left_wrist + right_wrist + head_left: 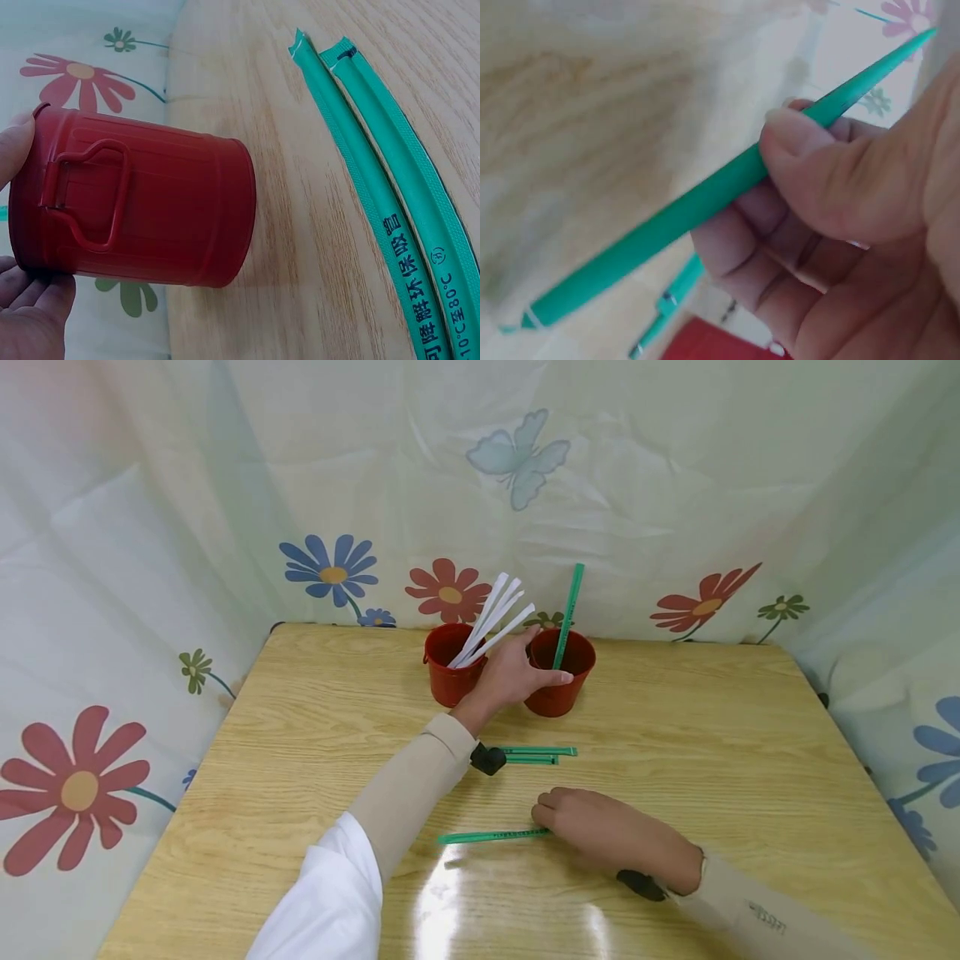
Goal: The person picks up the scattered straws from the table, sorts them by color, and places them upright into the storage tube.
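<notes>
My left hand (512, 673) grips the rim of the right-hand red bucket (553, 700), thumb at the near side and fingers at the far side. One green wrapped straw (570, 606) stands tilted in that bucket. Low over the table's front half, my right hand (607, 828) pinches another green wrapped straw (652, 229) between thumb and fingers, its long end pointing left in the head view. Two more green wrapped straws (375, 180) lie side by side on the table, printed with dark lettering; the left wrist partly covers them in the head view.
Left of the gripped bucket stands a second red bucket (447, 687) with several white straws (487, 618) leaning in it. Both are near the back edge of the wooden table (712, 735). A flowered curtain (637, 485) hangs behind and at both sides.
</notes>
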A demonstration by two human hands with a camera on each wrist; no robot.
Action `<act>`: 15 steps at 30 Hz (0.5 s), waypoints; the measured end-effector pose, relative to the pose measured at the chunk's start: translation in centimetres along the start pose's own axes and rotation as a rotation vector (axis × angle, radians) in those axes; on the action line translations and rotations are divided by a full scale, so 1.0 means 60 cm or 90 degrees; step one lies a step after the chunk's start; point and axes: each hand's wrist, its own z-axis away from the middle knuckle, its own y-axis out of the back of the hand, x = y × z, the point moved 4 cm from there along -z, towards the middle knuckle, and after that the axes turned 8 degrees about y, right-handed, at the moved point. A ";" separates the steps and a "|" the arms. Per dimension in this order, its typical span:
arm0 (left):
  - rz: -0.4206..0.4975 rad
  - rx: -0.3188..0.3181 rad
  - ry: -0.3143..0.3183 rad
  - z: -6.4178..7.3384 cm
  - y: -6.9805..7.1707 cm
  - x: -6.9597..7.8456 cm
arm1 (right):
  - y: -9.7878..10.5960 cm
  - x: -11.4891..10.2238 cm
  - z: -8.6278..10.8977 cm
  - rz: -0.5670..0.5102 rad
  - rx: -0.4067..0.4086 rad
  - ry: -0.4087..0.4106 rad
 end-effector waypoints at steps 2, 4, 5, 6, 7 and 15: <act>0.000 0.000 0.001 0.000 0.000 0.001 | 0.012 0.005 0.012 -0.050 0.018 -0.005; 0.000 0.001 0.002 0.001 -0.001 0.001 | 0.025 0.012 0.021 -0.088 0.057 -0.006; 0.000 0.001 0.002 0.001 -0.001 0.001 | 0.034 0.015 0.025 -0.103 0.081 -0.005; -0.003 0.001 0.003 0.001 0.000 0.002 | 0.042 0.019 0.028 -0.115 0.108 -0.001; -0.003 0.001 0.005 0.001 0.000 0.002 | 0.050 0.023 0.031 -0.123 0.136 0.000; -0.004 0.005 -0.011 0.001 0.003 0.001 | 0.120 0.059 0.048 -0.133 0.321 0.010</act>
